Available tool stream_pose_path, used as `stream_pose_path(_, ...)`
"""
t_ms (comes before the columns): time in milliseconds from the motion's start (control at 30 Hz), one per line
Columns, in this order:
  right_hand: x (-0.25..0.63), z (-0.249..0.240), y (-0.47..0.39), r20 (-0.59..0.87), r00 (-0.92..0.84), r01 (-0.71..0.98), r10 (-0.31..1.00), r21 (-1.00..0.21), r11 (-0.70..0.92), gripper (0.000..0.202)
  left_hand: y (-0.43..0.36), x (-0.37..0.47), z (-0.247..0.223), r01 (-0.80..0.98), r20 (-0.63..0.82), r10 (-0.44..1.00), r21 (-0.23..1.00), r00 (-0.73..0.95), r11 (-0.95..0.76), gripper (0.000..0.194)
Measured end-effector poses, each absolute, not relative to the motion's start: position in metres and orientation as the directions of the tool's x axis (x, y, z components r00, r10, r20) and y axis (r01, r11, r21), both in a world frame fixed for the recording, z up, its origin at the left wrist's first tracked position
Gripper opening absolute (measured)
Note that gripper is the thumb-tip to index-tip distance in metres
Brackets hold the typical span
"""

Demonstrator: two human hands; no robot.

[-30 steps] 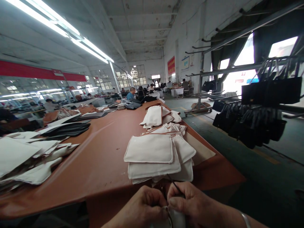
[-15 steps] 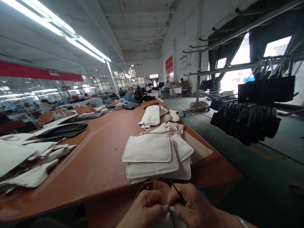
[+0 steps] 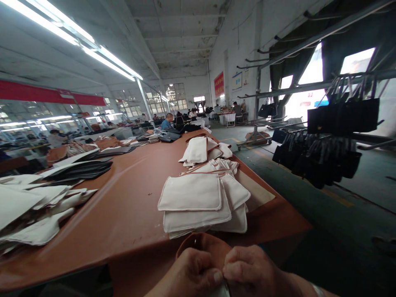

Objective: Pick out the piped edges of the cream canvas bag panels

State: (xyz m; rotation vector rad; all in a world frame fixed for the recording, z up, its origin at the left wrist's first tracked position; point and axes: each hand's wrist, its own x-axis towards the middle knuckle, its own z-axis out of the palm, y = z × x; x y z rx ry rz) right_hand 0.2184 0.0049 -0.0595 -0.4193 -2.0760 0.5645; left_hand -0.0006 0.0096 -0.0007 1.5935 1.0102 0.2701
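Observation:
At the bottom centre, my left hand (image 3: 198, 270) is closed, its thumb and fingers pinching a brown and white piece (image 3: 210, 246). Close against it on the right, my right hand (image 3: 249, 268) is closed too, gripping the same piece at a dark seam or slit. A brown curved part of the piece rises behind both hands. Just beyond lies a pile of cream padded pieces (image 3: 190, 193) with stitched edges, on the brown-covered table (image 3: 130, 206).
More cream pieces (image 3: 198, 149) lie farther up the table. On the left are white sheets (image 3: 18, 202) and a black stack (image 3: 85, 170). Black bags (image 3: 343, 115) hang from a rack at right. A person in blue (image 3: 167, 122) sits beyond the table.
The thin dark tool seen in my right hand before no longer shows. My right hand's fingers have curled in more tightly, and the brown part stands out more. The view has shifted slightly.

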Motion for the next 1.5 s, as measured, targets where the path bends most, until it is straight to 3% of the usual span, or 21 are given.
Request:
stream_pose_path(67,0.221,-0.054,0.002,0.582,-0.482,-0.023,0.655,-0.755,0.655,0.026,0.007,0.001,0.004,0.445,-0.31,0.733,0.895,0.606,0.011,0.065)
stream_pose_path(167,0.226,-0.036,0.005,0.24,-0.504,-0.045,0.83,-0.967,0.252,0.045,0.007,0.001,0.009,0.43,-0.231,0.737,0.898,0.635,-0.089,0.055)
stream_pose_path(300,0.23,-0.013,0.02,0.012,-0.683,0.052,0.73,-0.997,0.065,0.047,0.012,0.0,0.01,0.477,-0.049,0.731,0.787,0.681,-0.392,0.038)
stream_pose_path(400,0.231,-0.003,0.026,-0.037,-0.767,0.109,0.64,-0.991,0.073,0.04,0.013,0.001,0.011,0.516,0.022,0.714,0.676,0.7,-0.527,0.025)
stream_pose_path(500,0.23,-0.001,0.022,0.014,-0.761,0.156,0.648,-0.966,0.204,0.024,0.012,0.0,0.013,0.537,0.008,0.727,0.669,0.687,-0.515,0.022)
stream_pose_path(633,0.229,-0.003,0.013,0.123,-0.735,0.184,0.666,-0.91,0.372,0.016,0.012,-0.005,0.02,0.492,-0.266,0.713,0.862,0.649,-0.125,0.03)
stream_pose_path(733,0.229,-0.002,0.011,0.179,-0.725,0.152,0.665,-0.9,0.409,0.018,0.012,-0.012,0.027,0.449,-0.428,0.622,0.883,0.656,0.135,0.048)
stream_pose_path(867,0.228,-0.003,0.013,0.15,-0.751,0.123,0.644,-0.925,0.359,0.017,0.014,-0.018,0.03,0.347,-0.366,0.636,0.924,0.679,0.161,0.057)
stream_pose_path(967,0.226,-0.006,0.017,0.127,-0.744,0.143,0.656,-0.929,0.341,0.02,0.013,-0.019,0.029,0.385,-0.386,0.596,0.913,0.704,0.136,0.055)
stream_pose_path(1067,0.224,-0.009,0.02,0.122,-0.741,0.148,0.66,-0.929,0.338,0.027,0.007,-0.021,0.026,0.314,-0.364,0.58,0.93,0.729,0.189,0.053)
stream_pose_path(1267,0.216,-0.001,0.023,0.126,-0.77,0.116,0.626,-0.937,0.33,0.035,-0.008,-0.028,0.014,0.166,-0.349,0.734,0.935,0.582,0.312,0.048)
stream_pose_path(1500,0.2,0.002,0.021,0.117,-0.796,0.122,0.594,-0.93,0.347,0.029,-0.011,-0.027,0.005,0.11,-0.268,0.766,0.961,0.584,0.252,0.056)
